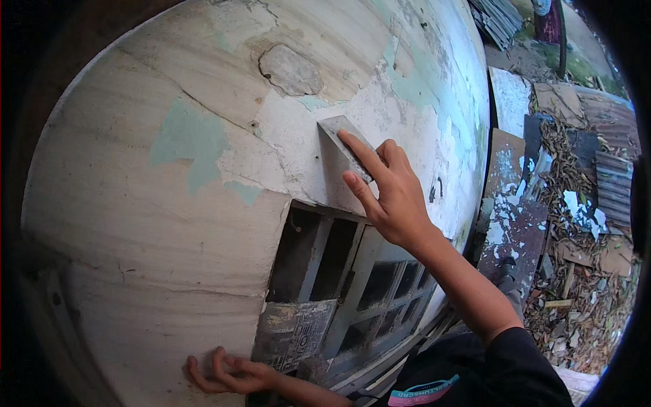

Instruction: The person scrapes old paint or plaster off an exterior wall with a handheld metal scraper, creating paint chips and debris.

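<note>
Holding flat scraper (331, 127) beneath right fingers (364, 154).

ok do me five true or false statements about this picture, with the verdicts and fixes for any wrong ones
1. The right hand holds a flat grey scraper up to the wall. True.

2. The left hand grips a second scraper. False: it holds no tool and is low beside the window.

3. The wall has one smooth, unbroken coat of paint. False: it is cracked and flaking, with pale green patches.

4. A corrugated sheet lies among the debris at the picture's right. True.

5. The scraper is lower in the picture than the window. False: it is above it.
</note>
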`<state>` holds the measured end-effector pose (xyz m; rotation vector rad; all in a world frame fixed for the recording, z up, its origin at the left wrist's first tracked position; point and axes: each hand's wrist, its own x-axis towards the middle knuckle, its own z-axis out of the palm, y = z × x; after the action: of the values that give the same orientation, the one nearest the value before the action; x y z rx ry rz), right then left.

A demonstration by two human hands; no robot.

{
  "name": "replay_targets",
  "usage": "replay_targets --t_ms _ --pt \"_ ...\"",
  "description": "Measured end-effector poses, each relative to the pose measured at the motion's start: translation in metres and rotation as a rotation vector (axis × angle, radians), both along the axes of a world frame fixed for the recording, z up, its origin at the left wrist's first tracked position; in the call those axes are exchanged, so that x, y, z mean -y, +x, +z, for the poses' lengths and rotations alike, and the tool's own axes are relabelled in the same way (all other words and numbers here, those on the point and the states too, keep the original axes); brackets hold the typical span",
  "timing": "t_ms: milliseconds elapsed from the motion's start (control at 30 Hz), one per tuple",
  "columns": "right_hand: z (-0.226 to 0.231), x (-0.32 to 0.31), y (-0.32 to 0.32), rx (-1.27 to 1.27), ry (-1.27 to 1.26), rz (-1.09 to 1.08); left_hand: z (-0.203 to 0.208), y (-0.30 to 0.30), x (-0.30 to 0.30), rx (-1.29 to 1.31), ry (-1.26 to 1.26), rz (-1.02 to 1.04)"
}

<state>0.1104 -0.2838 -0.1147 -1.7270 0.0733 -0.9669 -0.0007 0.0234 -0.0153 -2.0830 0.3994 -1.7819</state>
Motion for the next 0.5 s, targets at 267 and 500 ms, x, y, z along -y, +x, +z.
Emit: replay_targets --t_ms 267,500 --pt "-0.002 -0.018 -0.013 -0.051 -0.019 0.072 0.0 0.0 -0.004 0.016 0.036 0.031" --pt "0.026 -0.008 0.013 0.003 -0.003 -0.015 0.003 -0.001 -0.005 0.01 0.068 0.045"
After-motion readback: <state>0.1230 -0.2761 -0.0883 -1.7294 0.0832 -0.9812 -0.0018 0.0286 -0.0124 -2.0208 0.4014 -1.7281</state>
